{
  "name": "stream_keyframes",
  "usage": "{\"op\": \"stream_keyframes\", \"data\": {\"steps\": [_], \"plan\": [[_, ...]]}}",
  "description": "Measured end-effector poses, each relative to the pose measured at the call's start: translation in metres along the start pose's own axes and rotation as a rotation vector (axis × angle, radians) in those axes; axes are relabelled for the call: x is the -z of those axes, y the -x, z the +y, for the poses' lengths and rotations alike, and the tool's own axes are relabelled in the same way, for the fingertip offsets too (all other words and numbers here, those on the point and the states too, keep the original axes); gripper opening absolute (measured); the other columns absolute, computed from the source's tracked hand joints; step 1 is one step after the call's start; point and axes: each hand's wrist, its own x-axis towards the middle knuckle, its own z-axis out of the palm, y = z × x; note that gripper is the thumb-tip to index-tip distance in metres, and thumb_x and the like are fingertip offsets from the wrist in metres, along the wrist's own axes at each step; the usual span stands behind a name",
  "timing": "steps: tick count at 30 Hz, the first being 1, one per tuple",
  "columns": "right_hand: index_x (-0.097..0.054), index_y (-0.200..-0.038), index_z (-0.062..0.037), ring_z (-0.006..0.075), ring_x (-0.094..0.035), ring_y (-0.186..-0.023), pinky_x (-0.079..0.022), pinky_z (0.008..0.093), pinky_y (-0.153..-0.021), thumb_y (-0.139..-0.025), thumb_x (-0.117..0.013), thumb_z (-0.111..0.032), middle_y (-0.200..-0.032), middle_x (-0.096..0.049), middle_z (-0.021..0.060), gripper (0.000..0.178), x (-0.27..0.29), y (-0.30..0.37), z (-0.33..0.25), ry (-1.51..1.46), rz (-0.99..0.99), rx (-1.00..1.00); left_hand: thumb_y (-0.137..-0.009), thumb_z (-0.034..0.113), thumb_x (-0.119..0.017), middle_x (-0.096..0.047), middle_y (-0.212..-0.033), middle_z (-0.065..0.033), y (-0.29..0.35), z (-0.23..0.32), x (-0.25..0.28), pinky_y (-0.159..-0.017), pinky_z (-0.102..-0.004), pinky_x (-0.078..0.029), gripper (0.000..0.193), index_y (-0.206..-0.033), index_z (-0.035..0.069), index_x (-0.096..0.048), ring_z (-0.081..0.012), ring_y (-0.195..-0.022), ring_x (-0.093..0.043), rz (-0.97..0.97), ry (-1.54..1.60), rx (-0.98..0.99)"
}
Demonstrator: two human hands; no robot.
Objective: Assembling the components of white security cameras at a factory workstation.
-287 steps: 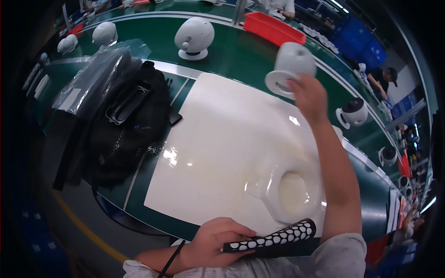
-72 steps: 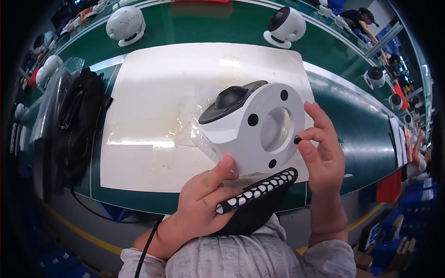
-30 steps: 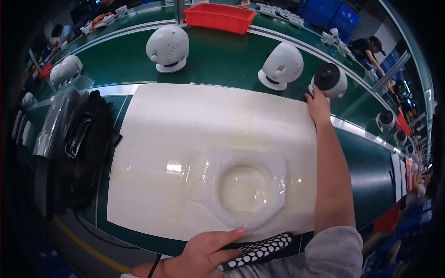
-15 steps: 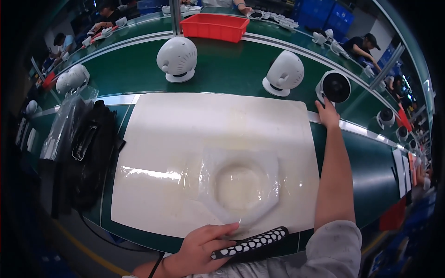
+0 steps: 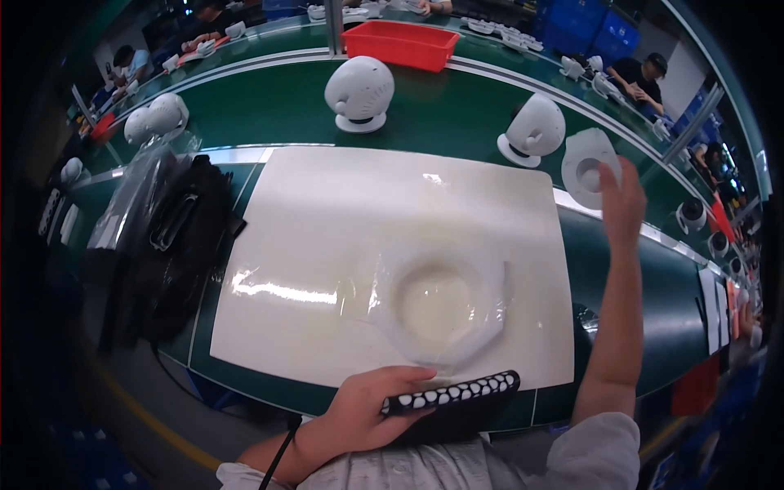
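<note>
Up by the far edge of the white mat (image 5: pixel 327 237), the right hand (image 5: pixel 622 200) grips a rounded white plastic camera shell (image 5: pixel 586 163), seemingly light, rigid, slick, best held by its rim, while the left hand (image 5: pixel 363 408) clasps a black perforated tool (image 5: pixel 451 394).

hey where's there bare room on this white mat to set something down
The white mat is bare across its far half, below the green belt, and along its left side beside the black bag. The near middle is taken: the clear plastic bag, with the left hand and black spotted tool at its edge.
</note>
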Motion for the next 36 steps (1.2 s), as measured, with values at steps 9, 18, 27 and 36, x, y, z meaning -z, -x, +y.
{"op": "stream_keyframes", "data": {"steps": [9,18,27,36], "plan": [[-0.053,-0.109,-0.0033,0.0087,-0.053,-0.079,-0.042,0.0191,-0.069,-0.079,-0.059,-0.017,-0.093,-0.057,0.0035,0.033,0.079,0.062,-0.124,-1.055,-0.852,0.081,-0.064,-0.001,-0.068,-0.061,-0.079,-0.0122,0.007,0.010,-0.005,-0.063,-0.0248,-0.045,0.025,-0.087,-0.003,-0.057,-0.0160,-0.070,-0.059,0.055,0.149,0.102],[-0.054,-0.100,-0.0040,0.0269,-0.049,-0.083,-0.040,0.0357,-0.074,-0.074,-0.062,-0.028,-0.091,-0.053,0.0112,0.037,0.072,0.090,-0.127,-0.382,-0.195,0.799,-0.066,-0.007,-0.063,-0.060,-0.080,-0.0120,0.011,0.007,-0.013,-0.063,-0.0259,-0.045,0.024,-0.087,-0.004,-0.053,-0.0150,-0.072,-0.058,0.163,0.373,-0.021],[-0.063,-0.078,-0.0093,0.0234,-0.048,-0.095,-0.036,0.0321,-0.071,-0.056,-0.070,-0.011,-0.102,-0.056,0.0036,0.024,0.098,0.147,-0.131,-0.462,-0.413,0.763,-0.063,-0.009,-0.065,-0.053,-0.059,-0.0091,0.008,0.001,-0.011,-0.049,-0.0277,-0.041,0.019,-0.064,0.001,-0.049,-0.0201,-0.051,-0.053,0.138,0.128,-0.195],[-0.052,-0.089,-0.0176,0.0219,-0.050,-0.087,-0.034,0.0376,-0.070,-0.062,-0.071,-0.010,-0.095,-0.057,0.0002,0.034,0.098,0.155,-0.129,-0.685,-0.385,0.880,-0.063,0.004,-0.068,-0.052,-0.057,-0.0070,0.005,0.004,-0.018,-0.044,-0.0313,-0.036,0.013,-0.067,0.005,-0.056,-0.0241,-0.049,-0.050,0.187,0.056,-0.225]]}}
